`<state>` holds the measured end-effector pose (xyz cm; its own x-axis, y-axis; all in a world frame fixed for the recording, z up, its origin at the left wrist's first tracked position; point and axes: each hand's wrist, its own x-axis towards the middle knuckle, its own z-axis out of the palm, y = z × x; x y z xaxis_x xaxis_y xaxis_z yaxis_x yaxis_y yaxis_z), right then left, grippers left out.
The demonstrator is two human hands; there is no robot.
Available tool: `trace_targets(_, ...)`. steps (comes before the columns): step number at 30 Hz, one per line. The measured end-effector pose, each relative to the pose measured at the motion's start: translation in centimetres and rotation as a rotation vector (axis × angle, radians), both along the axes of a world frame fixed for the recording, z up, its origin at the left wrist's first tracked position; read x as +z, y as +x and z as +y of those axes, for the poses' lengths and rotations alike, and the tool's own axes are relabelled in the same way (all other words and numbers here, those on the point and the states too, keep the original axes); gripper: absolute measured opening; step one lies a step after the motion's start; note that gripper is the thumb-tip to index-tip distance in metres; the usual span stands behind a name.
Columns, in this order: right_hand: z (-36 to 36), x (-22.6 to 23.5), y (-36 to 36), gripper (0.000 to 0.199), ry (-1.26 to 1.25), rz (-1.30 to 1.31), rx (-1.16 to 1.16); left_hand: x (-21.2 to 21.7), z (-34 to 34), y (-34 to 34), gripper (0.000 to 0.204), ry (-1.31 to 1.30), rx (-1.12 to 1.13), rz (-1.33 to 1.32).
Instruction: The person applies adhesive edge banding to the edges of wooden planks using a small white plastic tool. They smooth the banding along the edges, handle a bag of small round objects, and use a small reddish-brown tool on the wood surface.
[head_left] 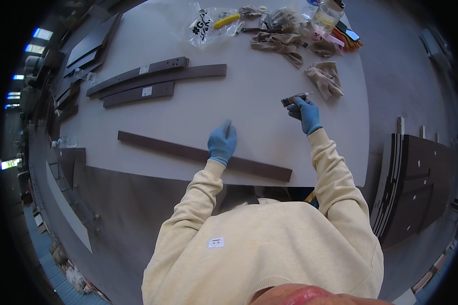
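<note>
While seen from overhead at the grey worktop (269, 96): left hand (222, 141), blue-gloved, laid flat and open on the near dark wood strip (188, 151), fingers together, pressing it down rather than gripping. Right hand (305, 114), also gloved, closed around a small dark touch-up marker (295, 98), tip pointing up and away, held above the worktop and well apart from the strip. No visible mark or contact of marker on strip; work on this piece judged barely begun or between passes, cannot tell which. Three more dark curved strips (152, 79) lying together farther back, untouched, apparently left to do. Crumpled tan rags (324, 79) just beyond the right hand; clear plastic bag (203, 23) and jar (326, 15) at far edge. Stacked dark panels (417, 183) on the floor to the right.
</note>
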<state>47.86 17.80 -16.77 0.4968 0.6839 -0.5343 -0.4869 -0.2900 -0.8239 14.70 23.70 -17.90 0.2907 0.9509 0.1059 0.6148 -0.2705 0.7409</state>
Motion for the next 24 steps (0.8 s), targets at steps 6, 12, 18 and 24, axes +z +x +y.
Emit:
trace_targets(6,14.8,-0.2,1.6,0.021,0.05,0.01,-0.13,-2.9,11.7,0.5,0.024,0.301,-0.199,0.083)
trace_targets(12,23.3,-1.0,4.1,0.035,-0.141,0.017,-0.22,-5.6,15.3,0.9,0.027,0.385,-0.239,0.139)
trace_targets(18,22.0,-4.0,0.7,0.036,-0.253,-0.368,-0.097,-1.8,18.7,1.4,0.031,0.291,-0.308,-0.053)
trace_targets(24,20.0,-5.8,-4.1,0.021,-0.18,-1.212,-0.048,1.7,33.5,7.5,0.059,0.632,-0.274,0.138)
